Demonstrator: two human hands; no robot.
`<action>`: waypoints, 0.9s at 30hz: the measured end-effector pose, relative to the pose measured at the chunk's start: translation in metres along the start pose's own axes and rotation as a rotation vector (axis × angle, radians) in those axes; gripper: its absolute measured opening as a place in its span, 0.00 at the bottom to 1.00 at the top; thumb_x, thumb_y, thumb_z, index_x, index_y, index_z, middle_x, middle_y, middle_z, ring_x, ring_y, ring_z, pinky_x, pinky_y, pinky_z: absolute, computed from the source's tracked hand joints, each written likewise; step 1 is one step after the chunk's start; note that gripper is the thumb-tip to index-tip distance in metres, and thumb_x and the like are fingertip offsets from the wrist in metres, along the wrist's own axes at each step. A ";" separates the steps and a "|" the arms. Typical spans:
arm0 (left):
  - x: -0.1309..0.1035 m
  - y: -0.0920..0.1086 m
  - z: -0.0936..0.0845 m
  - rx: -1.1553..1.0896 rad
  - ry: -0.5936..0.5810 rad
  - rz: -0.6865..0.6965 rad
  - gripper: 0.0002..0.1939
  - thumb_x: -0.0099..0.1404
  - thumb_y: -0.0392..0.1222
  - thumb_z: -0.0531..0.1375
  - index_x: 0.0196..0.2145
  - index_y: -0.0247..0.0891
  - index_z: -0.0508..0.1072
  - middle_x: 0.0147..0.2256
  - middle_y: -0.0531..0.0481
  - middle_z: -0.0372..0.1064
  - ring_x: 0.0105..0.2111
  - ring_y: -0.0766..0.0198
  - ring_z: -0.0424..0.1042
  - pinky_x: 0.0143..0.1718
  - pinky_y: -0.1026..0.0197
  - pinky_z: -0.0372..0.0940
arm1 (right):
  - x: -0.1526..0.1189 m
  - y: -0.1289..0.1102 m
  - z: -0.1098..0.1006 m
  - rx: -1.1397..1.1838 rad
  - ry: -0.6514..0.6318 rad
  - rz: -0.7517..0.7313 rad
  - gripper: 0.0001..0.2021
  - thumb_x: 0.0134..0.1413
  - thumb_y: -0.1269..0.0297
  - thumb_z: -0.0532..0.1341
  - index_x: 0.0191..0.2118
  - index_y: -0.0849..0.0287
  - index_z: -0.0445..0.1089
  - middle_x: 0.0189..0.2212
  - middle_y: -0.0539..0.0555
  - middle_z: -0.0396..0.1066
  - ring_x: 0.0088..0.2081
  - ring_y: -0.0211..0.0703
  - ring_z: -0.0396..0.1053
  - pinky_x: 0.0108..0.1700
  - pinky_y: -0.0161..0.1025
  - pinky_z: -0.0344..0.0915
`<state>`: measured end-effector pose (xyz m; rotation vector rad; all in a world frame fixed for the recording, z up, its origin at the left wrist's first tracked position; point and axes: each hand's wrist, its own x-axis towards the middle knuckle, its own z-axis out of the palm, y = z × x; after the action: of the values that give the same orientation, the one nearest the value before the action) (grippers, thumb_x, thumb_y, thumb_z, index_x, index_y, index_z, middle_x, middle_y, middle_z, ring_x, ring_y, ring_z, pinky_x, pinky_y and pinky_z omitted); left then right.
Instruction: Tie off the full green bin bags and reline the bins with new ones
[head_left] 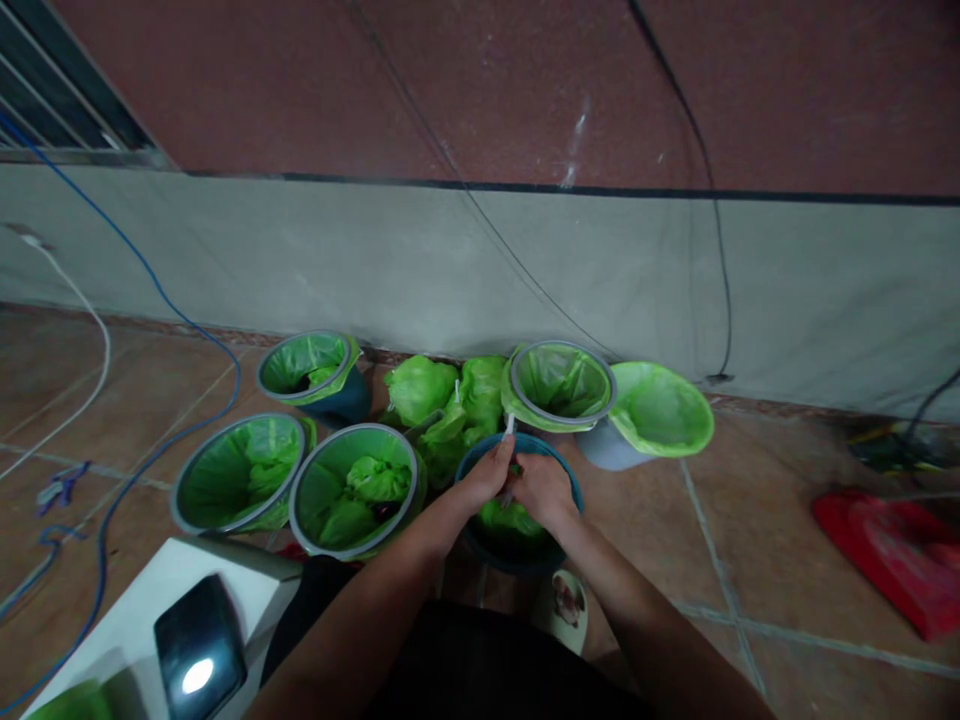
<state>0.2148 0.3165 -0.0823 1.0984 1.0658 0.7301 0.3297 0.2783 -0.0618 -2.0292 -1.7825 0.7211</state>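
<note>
My left hand (489, 473) and my right hand (543, 486) are close together over a blue bin (576, 492). Both are closed around the gathered top of a green plastic bag (514, 520), whose lower part sits inside that bin. A short white strip (511, 424) sticks up above my left fingers; it may be a tie or drawstring. My fingers hide most of the bag's neck.
Several lined bins surround the work, including a grey-rimmed bin (298, 485) at left and a lined bin (613, 450) at right. Tied green bags (421, 388) lean by the wall. A phone (201, 645) lies on a white surface (112, 610). A blue cable (157, 465) crosses the floor.
</note>
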 end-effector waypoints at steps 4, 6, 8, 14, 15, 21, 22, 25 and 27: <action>-0.002 0.008 -0.001 -0.230 -0.134 -0.207 0.27 0.66 0.63 0.49 0.40 0.36 0.72 0.22 0.52 0.69 0.19 0.66 0.68 0.24 0.63 0.62 | 0.003 0.005 -0.005 0.520 0.080 0.192 0.09 0.52 0.62 0.59 0.27 0.57 0.72 0.19 0.50 0.70 0.22 0.37 0.65 0.25 0.34 0.59; -0.004 0.012 -0.002 -0.307 -0.179 -0.220 0.23 0.64 0.61 0.53 0.38 0.36 0.70 0.23 0.52 0.70 0.20 0.67 0.69 0.25 0.64 0.63 | 0.006 0.011 -0.010 0.860 0.151 0.357 0.10 0.48 0.57 0.63 0.28 0.59 0.72 0.17 0.47 0.66 0.19 0.34 0.61 0.21 0.32 0.57; -0.005 0.014 -0.001 -0.292 -0.207 -0.188 0.17 0.58 0.52 0.63 0.34 0.35 0.70 0.24 0.52 0.70 0.22 0.68 0.70 0.26 0.65 0.62 | 0.009 0.014 -0.014 1.100 0.173 0.471 0.13 0.42 0.56 0.68 0.29 0.60 0.71 0.15 0.44 0.62 0.17 0.31 0.58 0.18 0.29 0.54; -0.007 0.006 0.006 -0.269 -0.082 -0.122 0.12 0.47 0.37 0.65 0.29 0.37 0.66 0.22 0.55 0.71 0.18 0.69 0.68 0.23 0.66 0.61 | 0.009 0.013 -0.027 1.373 0.148 0.620 0.10 0.45 0.61 0.68 0.30 0.60 0.68 0.13 0.41 0.58 0.13 0.26 0.50 0.16 0.26 0.53; -0.006 0.004 0.007 -0.275 -0.034 -0.116 0.11 0.48 0.37 0.64 0.29 0.37 0.65 0.20 0.56 0.70 0.17 0.69 0.67 0.22 0.67 0.61 | 0.008 0.011 -0.028 1.392 0.155 0.623 0.10 0.47 0.61 0.67 0.30 0.59 0.67 0.13 0.40 0.57 0.13 0.25 0.49 0.16 0.26 0.54; -0.005 0.001 0.008 -0.155 -0.062 -0.087 0.03 0.51 0.35 0.59 0.28 0.37 0.69 0.19 0.55 0.67 0.17 0.70 0.64 0.21 0.67 0.58 | 0.006 0.002 -0.018 1.360 0.262 0.465 0.17 0.41 0.54 0.71 0.32 0.58 0.67 0.17 0.43 0.63 0.17 0.28 0.57 0.17 0.27 0.57; -0.006 0.001 0.008 -0.118 -0.138 -0.065 0.04 0.51 0.34 0.59 0.28 0.36 0.70 0.20 0.54 0.67 0.19 0.70 0.64 0.22 0.66 0.59 | 0.006 0.002 -0.017 1.347 0.253 0.411 0.20 0.39 0.52 0.71 0.34 0.58 0.68 0.18 0.43 0.64 0.18 0.29 0.59 0.18 0.27 0.57; -0.006 0.002 0.006 -0.013 -0.309 0.025 0.05 0.50 0.35 0.62 0.28 0.35 0.73 0.23 0.54 0.67 0.21 0.70 0.63 0.24 0.66 0.58 | 0.007 0.002 -0.020 1.332 0.156 0.262 0.25 0.36 0.47 0.71 0.37 0.58 0.70 0.18 0.43 0.64 0.19 0.29 0.60 0.20 0.29 0.58; -0.005 0.002 0.004 0.068 -0.341 0.088 0.06 0.52 0.40 0.63 0.27 0.35 0.72 0.21 0.56 0.63 0.21 0.71 0.59 0.23 0.67 0.53 | 0.007 0.005 -0.024 1.335 0.098 0.183 0.26 0.37 0.46 0.71 0.40 0.59 0.70 0.20 0.44 0.66 0.18 0.29 0.59 0.20 0.29 0.58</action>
<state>0.2171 0.3114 -0.0782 1.2820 0.7598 0.5525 0.3483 0.2865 -0.0457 -1.2052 -0.6181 1.3277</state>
